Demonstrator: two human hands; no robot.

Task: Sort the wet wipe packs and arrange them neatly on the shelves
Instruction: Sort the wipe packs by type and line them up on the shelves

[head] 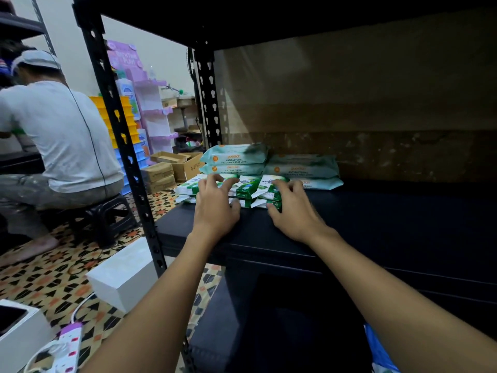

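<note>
Green-and-white wipe packs (246, 188) sit in low stacks at the front left of the dark shelf board (376, 216), and they are what your next move turns on. Their long axes run roughly left to right across the shelf, parallel to its front edge, so the short ends face outward to each side and the long front edges face you.

Your left hand (216, 203) lies over the left stacks, fingers spread and lightly bent on the top pack, thumb at the front edge near the board. Your right hand (291, 207) curls round the right end of the rightmost small stack (269, 189), fingers over the top and thumb tucked at the lower front corner, so it looks to be gripping that stack. Both hands are about equally close; the right one has the firmer hold.

I judge you are squaring these small packs into an even row, so push along the long axis, right hand toward left, to close the gap between stacks.

Just behind them, touching or nearly so, lie larger pale teal antibacterial wipe packs (302, 168) in two piles, the left pile (235, 158) higher. Keep the front row from sliding back into them.

Off to the left, a black shelf upright (118, 125) stands beside the patterned floor (53, 275).
</note>
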